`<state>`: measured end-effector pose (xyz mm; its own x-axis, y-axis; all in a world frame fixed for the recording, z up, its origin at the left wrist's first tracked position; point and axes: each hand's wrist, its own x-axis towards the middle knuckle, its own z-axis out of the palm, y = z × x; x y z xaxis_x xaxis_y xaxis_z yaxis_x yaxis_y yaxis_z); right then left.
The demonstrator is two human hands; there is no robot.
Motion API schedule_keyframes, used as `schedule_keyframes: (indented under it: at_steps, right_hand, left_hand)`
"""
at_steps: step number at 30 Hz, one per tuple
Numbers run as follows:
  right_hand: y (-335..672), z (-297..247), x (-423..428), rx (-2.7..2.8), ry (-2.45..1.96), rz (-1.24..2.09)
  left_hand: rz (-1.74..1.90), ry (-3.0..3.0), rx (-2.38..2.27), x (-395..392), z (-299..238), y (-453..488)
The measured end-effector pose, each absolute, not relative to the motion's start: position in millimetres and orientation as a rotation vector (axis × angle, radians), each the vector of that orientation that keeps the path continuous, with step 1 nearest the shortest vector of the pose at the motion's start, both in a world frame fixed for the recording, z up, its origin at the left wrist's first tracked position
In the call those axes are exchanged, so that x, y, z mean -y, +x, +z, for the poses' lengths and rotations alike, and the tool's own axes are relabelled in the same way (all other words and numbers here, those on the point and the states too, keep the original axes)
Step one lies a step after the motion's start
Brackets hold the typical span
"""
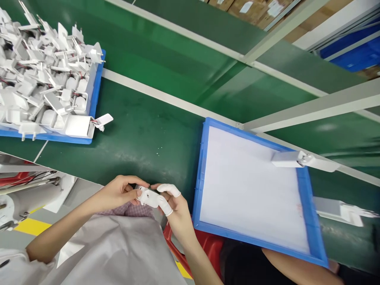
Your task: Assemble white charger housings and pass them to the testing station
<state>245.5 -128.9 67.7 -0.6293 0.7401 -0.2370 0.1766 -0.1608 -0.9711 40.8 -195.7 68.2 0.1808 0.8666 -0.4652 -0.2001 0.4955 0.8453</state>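
white piece (pixel 149 197) partly behind fingers (pixel 165 206)

Head camera, one. Position: above and behind the grip on a white casing (pixel 150 197). Facing: forward, down, slanted across the bench (pixel 148 134). Range: close. Field: from loaded tray (pixel 95 89) left of grip to white-lined tray (pixel 201 174) right.

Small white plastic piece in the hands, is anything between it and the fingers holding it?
On the right hand, yes: white finger covers separate two digits from the small white plastic piece. Nothing visible stands between it and the bare left hand, whose fingers touch it directly.
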Motion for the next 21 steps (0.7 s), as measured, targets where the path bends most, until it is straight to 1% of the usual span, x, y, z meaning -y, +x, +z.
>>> schedule_keyframes:
  at_steps: [2, 4, 10, 15, 21]
  right_hand:
    - [244, 62, 132, 1.376, -1.122, 2.120]
    - [242, 62, 133, 1.210, -1.159, 2.261]
    - [236, 76, 127, 1.316, -1.256, 2.232]
    - [234, 79, 113, 1.185, -1.207, 2.458]
    - [232, 83, 107, 1.210, -1.194, 2.503]
  left_hand:
    - [0.859, 0.720, -1.132, 196, 70, 41]
    - [0.872, 0.711, -1.114, 196, 73, 41]
    - [0.840, 0.674, -1.086, 193, 77, 39]
    - [0.911, 0.605, -1.022, 195, 71, 40]
    - [0.879, 0.565, -0.994, 196, 70, 39]
